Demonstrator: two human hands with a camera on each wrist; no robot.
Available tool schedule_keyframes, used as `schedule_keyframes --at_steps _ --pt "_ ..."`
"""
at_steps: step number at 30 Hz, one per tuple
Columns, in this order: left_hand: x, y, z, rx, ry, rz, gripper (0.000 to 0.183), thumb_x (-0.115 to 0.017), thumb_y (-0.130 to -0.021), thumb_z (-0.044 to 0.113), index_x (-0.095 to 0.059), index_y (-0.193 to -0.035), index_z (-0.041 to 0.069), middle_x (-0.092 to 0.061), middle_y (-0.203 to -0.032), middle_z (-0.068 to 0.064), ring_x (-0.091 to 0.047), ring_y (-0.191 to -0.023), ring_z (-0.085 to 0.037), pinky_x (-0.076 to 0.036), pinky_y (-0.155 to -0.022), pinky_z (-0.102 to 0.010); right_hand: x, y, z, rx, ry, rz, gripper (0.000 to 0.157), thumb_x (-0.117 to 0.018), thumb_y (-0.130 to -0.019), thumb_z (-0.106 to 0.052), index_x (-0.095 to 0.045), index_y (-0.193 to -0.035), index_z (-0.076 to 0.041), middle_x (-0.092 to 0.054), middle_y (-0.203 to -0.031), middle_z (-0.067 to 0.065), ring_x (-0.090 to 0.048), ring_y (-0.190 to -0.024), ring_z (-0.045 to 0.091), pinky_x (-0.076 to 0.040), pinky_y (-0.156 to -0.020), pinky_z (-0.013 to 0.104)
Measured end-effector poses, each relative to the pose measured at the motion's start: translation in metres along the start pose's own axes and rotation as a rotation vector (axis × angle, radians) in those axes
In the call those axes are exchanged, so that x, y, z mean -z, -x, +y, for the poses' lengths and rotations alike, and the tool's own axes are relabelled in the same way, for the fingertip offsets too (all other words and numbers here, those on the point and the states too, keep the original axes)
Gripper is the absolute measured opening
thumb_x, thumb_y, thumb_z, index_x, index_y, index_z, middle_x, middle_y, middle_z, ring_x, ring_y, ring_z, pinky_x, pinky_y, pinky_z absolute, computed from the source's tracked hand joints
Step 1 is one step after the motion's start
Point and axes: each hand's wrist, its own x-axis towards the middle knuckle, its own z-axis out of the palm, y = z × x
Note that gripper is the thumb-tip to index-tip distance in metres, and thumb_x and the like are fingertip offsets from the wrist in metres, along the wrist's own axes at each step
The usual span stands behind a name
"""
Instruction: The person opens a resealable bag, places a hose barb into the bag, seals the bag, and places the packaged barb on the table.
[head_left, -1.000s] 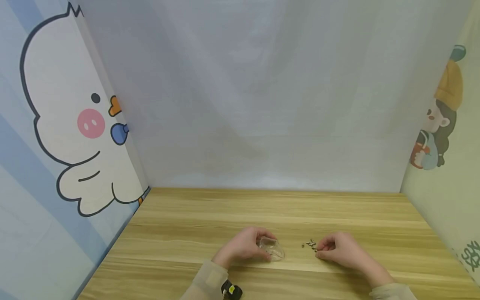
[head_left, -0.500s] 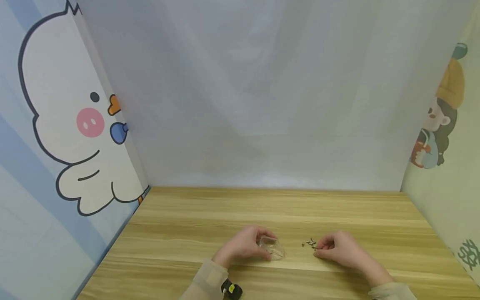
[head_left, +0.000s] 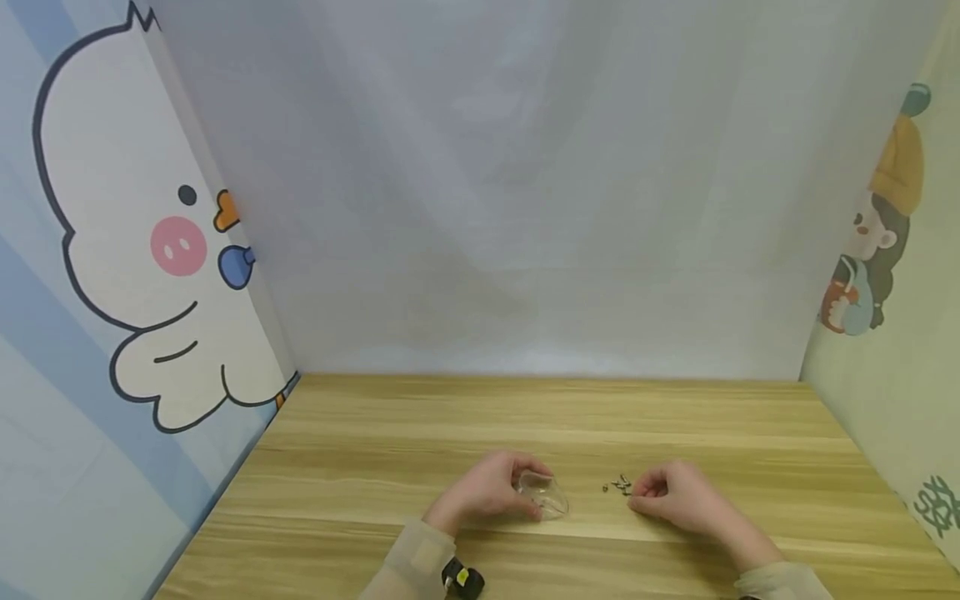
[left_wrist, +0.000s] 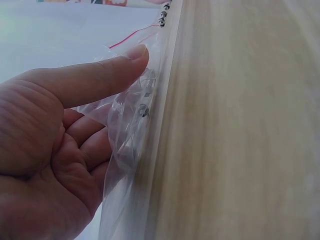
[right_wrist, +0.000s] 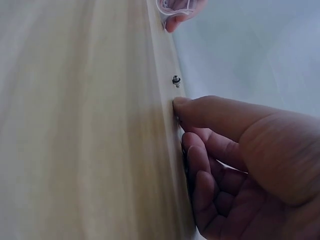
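My left hand (head_left: 495, 487) holds a clear plastic zip bag (head_left: 546, 498) open on the table, thumb on the near side and fingers at the back. In the left wrist view a red seal line runs along the bag (left_wrist: 120, 135), and a few small silvery parts (left_wrist: 143, 110) show through the plastic. To the right lies a loose group of small metal parts (head_left: 622, 483), too small to tell their exact kind. At its right edge my right hand (head_left: 678, 497) pinches with thumb and forefinger; a dark speck of a small metal part (right_wrist: 180, 120) shows between the tips.
A wood-grain table (head_left: 480, 417) lies under both hands. Behind it hangs a pale grey curtain (head_left: 510, 208), with cartoon-printed sheets at left (head_left: 112, 167) and right (head_left: 885, 250). A black device (head_left: 463, 579) sits at the left wrist.
My right thumb and forefinger have shifted slightly left and drawn together at the edge of the metal parts. The left hand and bag stay almost still.
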Motion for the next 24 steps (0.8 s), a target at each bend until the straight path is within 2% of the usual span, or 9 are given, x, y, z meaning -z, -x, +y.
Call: schedule_keyframes --at_steps 19,24 --pt "0.0008 -0.0017 -0.0029 0.008 0.017 0.001 0.051 -0.098 -0.076 0.015 -0.079 -0.122 0.025 -0.073 -0.127 0.013 -0.062 -0.116 -0.009 -0.048 -0.106 -0.041 0.0075 0.0008 0.0036 0.031 -0.008 -0.056 0.01 -0.084 -0.092 -0.021 -0.078 -0.091 -0.013 -0.07 -0.083 -0.008 -0.063 -0.075 0.006 -0.053 -0.071 0.026" --pt "0.0007 -0.0012 -0.0042 -0.005 -0.004 -0.001 0.05 -0.098 -0.077 0.016 -0.079 -0.122 0.025 -0.072 -0.126 0.013 -0.061 -0.11 -0.007 -0.049 -0.1 -0.037 0.0077 0.0012 0.0037 0.037 -0.011 -0.057 0.009 -0.084 -0.092 -0.022 -0.078 -0.091 -0.015 -0.07 -0.083 -0.009 -0.063 -0.076 0.005 -0.053 -0.071 0.026"
